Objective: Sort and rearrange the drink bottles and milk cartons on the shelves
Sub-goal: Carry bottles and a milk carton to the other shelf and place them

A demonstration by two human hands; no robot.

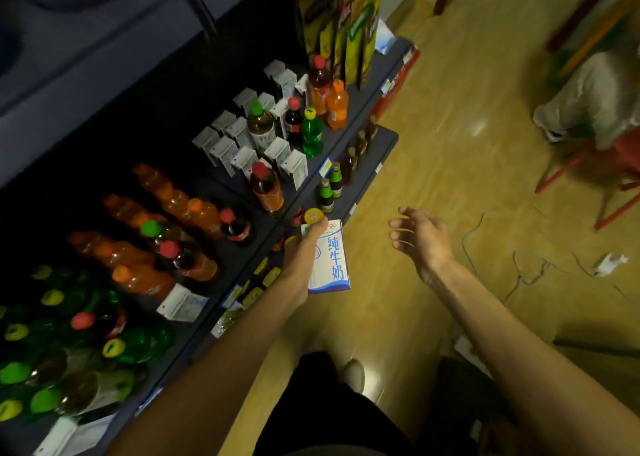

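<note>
Left hand (304,248) grips milk carton (332,258) by its side, held off shelf edge (221,303), likely mid-transfer toward white carton cluster (242,144) further along. Right hand (419,237) spread, empty, hovering over floor (450,144), probably for balance.

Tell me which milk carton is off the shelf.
The blue-and-white milk carton gripped in the left hand, out over the floor; the other cartons stand on the shelf.
</note>
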